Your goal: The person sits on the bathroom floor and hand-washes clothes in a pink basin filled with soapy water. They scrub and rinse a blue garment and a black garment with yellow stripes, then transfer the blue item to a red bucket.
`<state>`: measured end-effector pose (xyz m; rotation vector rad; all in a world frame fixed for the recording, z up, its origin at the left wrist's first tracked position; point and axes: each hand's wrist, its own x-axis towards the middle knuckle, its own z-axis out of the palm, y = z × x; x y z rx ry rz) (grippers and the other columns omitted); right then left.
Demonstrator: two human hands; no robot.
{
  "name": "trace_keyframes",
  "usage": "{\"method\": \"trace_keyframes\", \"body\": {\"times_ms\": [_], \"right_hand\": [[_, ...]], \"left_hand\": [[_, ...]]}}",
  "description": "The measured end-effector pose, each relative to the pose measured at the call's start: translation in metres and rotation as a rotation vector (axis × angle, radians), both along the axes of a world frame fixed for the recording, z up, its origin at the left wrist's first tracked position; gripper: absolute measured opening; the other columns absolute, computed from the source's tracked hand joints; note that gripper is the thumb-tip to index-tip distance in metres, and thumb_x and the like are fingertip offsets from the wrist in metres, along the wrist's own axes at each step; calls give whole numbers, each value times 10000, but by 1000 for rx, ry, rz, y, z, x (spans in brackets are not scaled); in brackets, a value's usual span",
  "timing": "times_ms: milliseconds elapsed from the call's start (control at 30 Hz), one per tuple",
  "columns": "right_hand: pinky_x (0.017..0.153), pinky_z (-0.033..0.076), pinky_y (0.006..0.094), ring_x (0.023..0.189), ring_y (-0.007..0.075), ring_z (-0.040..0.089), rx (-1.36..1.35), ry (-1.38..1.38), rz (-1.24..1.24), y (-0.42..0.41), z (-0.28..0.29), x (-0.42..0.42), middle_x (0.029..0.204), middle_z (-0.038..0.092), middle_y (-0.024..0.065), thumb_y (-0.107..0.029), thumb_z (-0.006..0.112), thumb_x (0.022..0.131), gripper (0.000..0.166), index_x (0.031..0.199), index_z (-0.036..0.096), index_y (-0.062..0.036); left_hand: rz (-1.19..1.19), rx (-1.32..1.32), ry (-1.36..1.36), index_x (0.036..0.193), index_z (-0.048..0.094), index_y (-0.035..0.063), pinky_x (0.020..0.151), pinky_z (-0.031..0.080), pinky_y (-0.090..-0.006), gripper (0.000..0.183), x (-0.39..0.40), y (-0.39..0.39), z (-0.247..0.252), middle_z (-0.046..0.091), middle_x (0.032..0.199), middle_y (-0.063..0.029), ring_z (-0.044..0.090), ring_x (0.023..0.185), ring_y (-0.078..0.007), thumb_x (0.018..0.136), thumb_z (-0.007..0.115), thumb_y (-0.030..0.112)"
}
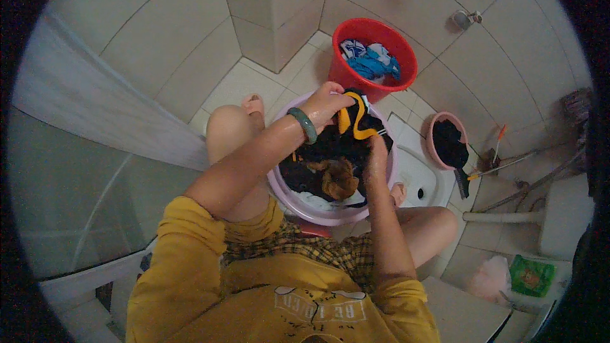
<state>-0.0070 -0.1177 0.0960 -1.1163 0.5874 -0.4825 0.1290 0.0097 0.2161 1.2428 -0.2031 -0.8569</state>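
My left hand [329,105], with a green bangle [303,126] on its wrist, grips the upper end of a black garment with yellow trim [360,119]. My right hand [376,157] is on the lower right part of that garment; its fingers are partly hidden by the cloth. Both hands are over a lilac plastic basin [305,216] between my knees. Dark clothes [305,174] fill the basin, with a brown furry piece [339,180] on top. Some white cloth [314,201] shows along the near side.
Behind the basin stands a red bucket [340,76] with blue and white clothes. A squat toilet [414,171] lies to the right, next to a pink basin [434,150] of dark cloth and a brush [462,186]. Pipes [505,217] run along the right wall; a shower curtain [109,95] hangs at left.
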Motion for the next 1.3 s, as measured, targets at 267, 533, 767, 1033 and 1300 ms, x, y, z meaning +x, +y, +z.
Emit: {"method": "trace_keyframes", "body": {"times_ms": [267, 533, 767, 1033, 1300], "right_hand": [[769, 444, 330, 910, 192, 542, 366, -179, -105, -30, 70, -1, 993, 562, 61, -287, 479, 832, 298, 1000, 526, -46], [708, 403, 236, 735, 109, 482, -636, 284, 216, -41, 58, -23, 777, 515, -6, -208, 596, 789, 200, 899, 547, -48], [557, 367, 193, 645, 69, 430, -493, 146, 57, -45, 71, -11, 728, 449, -14, -230, 487, 869, 172, 890, 485, -59], [631, 401, 224, 696, 93, 481, -544, -90, 61, 2, 182, 14, 807, 517, 7, -168, 526, 839, 174, 952, 513, -37], [798, 385, 324, 903, 228, 507, -672, 167, 351, -18, 97, 64, 964, 539, 139, -191, 496, 853, 282, 1053, 499, 8]], "left_hand": [[-258, 528, -996, 972, 491, 28, 592, 450, -273, 289, 29, 24, -61, 541, 768, -65, 534, 694, -127, 745, 610, 163], [-265, 383, -582, 882, 451, 53, 497, 438, -271, 248, 45, 26, -69, 491, 713, -38, 506, 601, -118, 746, 617, 176], [83, 514, -1263, 947, 555, 43, 693, 444, -409, 209, 32, 16, -17, 585, 823, -193, 559, 775, -350, 816, 455, 172], [327, -194, -1068, 1007, 543, 42, 627, 440, -309, 223, 20, -1, 80, 577, 780, -167, 570, 710, -285, 841, 463, 168], [212, 503, -917, 952, 574, 62, 703, 439, -409, 345, 50, -40, -14, 587, 862, -212, 549, 806, -370, 860, 395, 341]]}}
